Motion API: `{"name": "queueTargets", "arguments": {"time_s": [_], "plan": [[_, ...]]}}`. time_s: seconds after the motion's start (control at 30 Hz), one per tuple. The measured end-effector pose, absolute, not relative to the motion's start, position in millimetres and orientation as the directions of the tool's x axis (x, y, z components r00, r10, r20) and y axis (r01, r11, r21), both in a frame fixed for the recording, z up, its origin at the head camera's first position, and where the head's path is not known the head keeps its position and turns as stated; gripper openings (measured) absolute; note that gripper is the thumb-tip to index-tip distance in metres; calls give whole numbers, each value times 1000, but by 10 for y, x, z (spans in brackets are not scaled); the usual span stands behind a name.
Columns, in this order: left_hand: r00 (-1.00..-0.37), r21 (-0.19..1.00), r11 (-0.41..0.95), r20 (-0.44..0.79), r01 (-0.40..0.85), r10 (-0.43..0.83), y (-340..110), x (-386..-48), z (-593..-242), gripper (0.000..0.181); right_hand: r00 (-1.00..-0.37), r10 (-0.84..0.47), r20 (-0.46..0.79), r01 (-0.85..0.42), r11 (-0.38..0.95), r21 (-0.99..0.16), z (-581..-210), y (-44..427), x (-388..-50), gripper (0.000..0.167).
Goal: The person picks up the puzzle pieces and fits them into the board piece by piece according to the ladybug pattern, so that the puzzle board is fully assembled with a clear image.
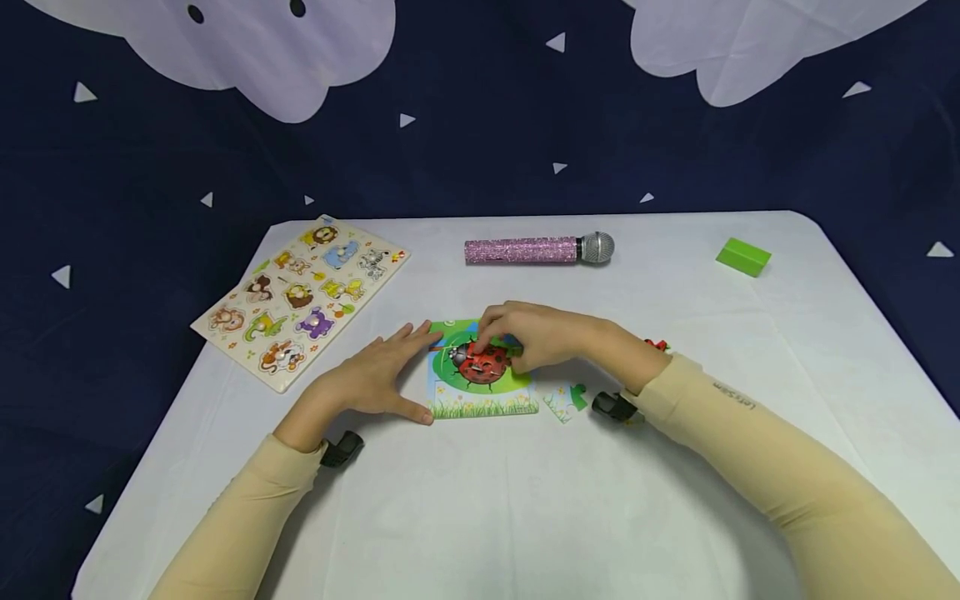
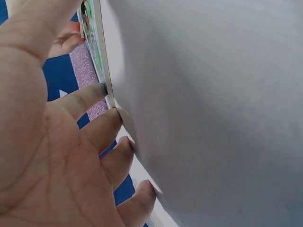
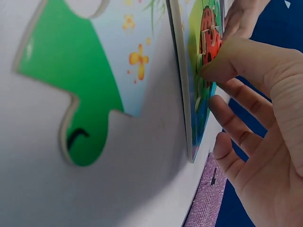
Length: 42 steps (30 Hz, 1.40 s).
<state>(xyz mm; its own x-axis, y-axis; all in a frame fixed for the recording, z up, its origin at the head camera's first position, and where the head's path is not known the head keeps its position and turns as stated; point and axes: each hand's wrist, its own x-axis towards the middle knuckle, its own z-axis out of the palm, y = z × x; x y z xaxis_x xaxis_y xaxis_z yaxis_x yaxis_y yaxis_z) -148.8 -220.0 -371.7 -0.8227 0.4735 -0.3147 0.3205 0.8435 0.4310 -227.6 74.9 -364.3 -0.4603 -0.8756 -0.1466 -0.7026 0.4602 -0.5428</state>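
A square ladybug puzzle board (image 1: 450, 400) lies on the white table, showing a red ladybug on green with grass below. My left hand (image 1: 375, 371) spreads around its left side, thumb at the lower left corner and index finger at the upper left edge. Over the upper right part of the board, my right hand (image 1: 543, 333) pinches a ladybug puzzle piece (image 3: 211, 40) between thumb and fingers; the fingers partly hide it. In the right wrist view the piece stands slightly raised. Right of the board lies a loose green-and-white corner puzzle piece (image 1: 564, 403).
A red piece (image 1: 657, 344) is partly hidden behind the right forearm. At the back lie a pink glittery microphone (image 1: 525, 251) and a green block (image 1: 743, 257). An animal peg puzzle board (image 1: 300, 300) lies at the left edge. Each wrist wears a black camera (image 1: 615, 407).
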Motion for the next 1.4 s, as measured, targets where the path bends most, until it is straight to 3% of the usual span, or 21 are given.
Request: {"name": "queueTargets", "arguments": {"time_s": [0.23,0.8,1.0,1.4], "plan": [[-822,436,840,-311,323,478,-2207,-1493,-3729,126,-453,-873,-183,-715,478,-510,-3632,736,-2253,60],[-822,442,838,-310,321,478,-2216,-1494,-3731,125,-402,-908,-119,-791,410,-454,-3646,659,-2266,32],[-823,439,840,-310,320,476,-2213,-1494,-3741,125,-377,-921,-97,-826,382,-414,-3645,628,-2262,35],[-821,440,839,-314,319,477,-2203,-1486,-3742,126,-384,-921,-70,-848,381,-369,-3667,656,-2220,45]]}}
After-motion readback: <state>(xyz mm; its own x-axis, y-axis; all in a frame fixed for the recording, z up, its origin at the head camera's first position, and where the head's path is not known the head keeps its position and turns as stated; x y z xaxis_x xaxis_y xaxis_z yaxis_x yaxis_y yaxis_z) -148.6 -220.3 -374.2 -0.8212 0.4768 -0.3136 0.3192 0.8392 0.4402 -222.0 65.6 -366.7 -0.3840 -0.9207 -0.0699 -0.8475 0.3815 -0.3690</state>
